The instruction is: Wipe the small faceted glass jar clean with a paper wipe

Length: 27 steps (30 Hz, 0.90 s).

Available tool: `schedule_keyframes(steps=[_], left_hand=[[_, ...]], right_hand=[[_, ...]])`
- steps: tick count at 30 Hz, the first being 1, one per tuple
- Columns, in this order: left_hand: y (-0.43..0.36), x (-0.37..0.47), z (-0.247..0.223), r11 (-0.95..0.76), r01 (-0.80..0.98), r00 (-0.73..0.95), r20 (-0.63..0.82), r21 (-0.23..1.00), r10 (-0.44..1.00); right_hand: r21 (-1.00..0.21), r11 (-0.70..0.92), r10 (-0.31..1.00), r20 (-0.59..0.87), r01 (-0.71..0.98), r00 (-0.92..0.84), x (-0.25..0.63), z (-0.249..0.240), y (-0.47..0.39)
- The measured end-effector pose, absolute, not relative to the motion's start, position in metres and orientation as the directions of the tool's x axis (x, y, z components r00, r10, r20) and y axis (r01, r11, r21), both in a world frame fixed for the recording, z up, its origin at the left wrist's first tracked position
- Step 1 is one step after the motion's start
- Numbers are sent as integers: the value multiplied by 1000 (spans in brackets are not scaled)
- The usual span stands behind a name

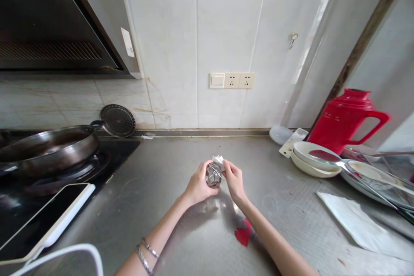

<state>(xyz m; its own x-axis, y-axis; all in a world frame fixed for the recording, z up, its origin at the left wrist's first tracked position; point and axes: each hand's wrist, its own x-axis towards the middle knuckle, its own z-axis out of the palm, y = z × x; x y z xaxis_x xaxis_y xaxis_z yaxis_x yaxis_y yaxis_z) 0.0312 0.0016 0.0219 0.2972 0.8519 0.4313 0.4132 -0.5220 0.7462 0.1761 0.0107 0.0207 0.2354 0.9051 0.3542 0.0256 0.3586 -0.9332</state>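
Above the middle of the steel counter, my left hand is wrapped round a small, round, shiny grey object. It looks like glass or metal, with bright lines crossing its surface; its exact kind cannot be made out. My right hand pinches a crumpled white tissue at the object's upper right edge. The fingers of both hands partly cover the object. A red scrap lies on the counter near my right forearm.
At left, a pan sits on the black stove, with a phone-like device in front. To the right stand a red thermos jug, stacked bowls, plates with utensils, a power strip and a white paper sheet.
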Motion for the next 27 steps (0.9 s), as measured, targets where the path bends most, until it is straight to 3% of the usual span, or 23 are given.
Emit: schedule_keyframes(steps=[2, 5, 8, 10, 12, 15, 20, 27], left_hand=[[4, 31, 20, -515, 431, 285, 429, 741, 857], [7, 31, 17, -509, 443, 259, 438, 738, 861], [10, 31, 15, -545, 413, 261, 479, 730, 838], [10, 31, 14, -548, 409, 267, 479, 730, 836], [9, 32, 14, -537, 429, 264, 468, 726, 843], [6, 32, 15, -531, 460, 271, 458, 712, 847], [3, 33, 16, -500, 509, 273, 420, 700, 866], [3, 32, 19, -514, 479, 263, 442, 712, 858]], right_hand=[[-866, 466, 841, 497, 181, 214, 178, 24, 5], [-621, 689, 680, 733, 374, -36, 181, 27, -3], [-370, 828, 505, 819, 421, -273, 182, 26, -5], [-299, 843, 459, 833, 448, -309, 182, 26, -5], [-311, 828, 470, 839, 467, -275, 181, 25, -3], [-434, 776, 554, 815, 458, -167, 182, 26, -1], [-644, 662, 710, 702, 383, -47, 181, 29, -1], [-819, 508, 837, 543, 267, 72, 180, 33, 0]])
